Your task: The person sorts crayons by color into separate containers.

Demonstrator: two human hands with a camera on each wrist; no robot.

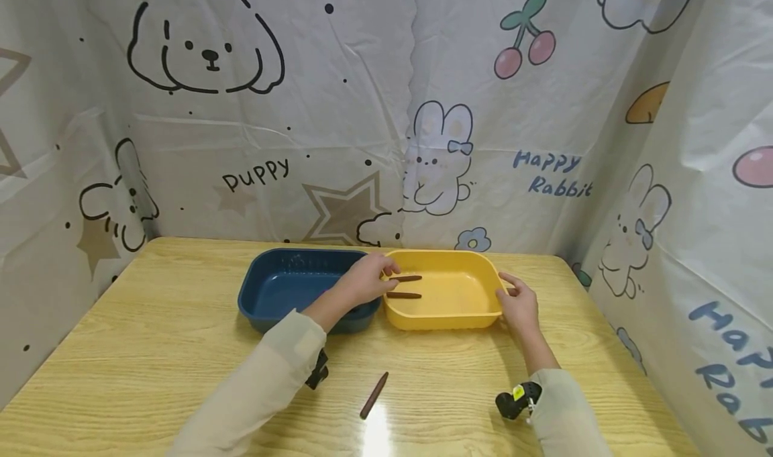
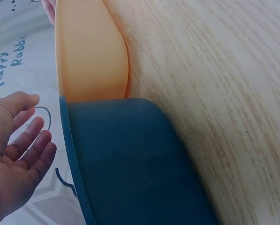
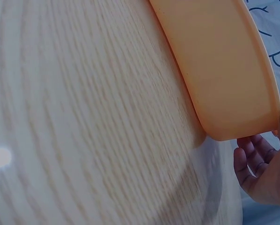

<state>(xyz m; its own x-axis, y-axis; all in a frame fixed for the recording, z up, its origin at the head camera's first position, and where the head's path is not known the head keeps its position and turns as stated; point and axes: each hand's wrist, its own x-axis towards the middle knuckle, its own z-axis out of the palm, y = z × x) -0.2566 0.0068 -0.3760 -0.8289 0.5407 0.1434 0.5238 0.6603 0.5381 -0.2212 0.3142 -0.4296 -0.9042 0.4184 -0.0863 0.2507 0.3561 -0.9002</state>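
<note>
My left hand [image 1: 368,279] hovers over the place where the blue basin [image 1: 250,296] and the yellow basin [image 1: 443,321] meet. In the left wrist view its fingers [image 2: 29,145] are loosely bent with nothing between them. Two dark brown tapered sticks, an upper stick [image 1: 409,278] and a lower stick [image 1: 403,295], lie in the yellow basin just beyond that hand. My right hand [image 1: 521,307] holds the yellow basin's right end, thumb at the rim and fingers against the outer wall. Another brown stick [image 1: 374,395] lies on the table in front of the basins.
Both basins stand side by side near the back of the wooden table [image 1: 151,363]. Behind and beside it hangs a printed curtain [image 1: 338,121] with cartoon animals. Each wrist carries a small black camera, such as the right wrist camera [image 1: 516,401].
</note>
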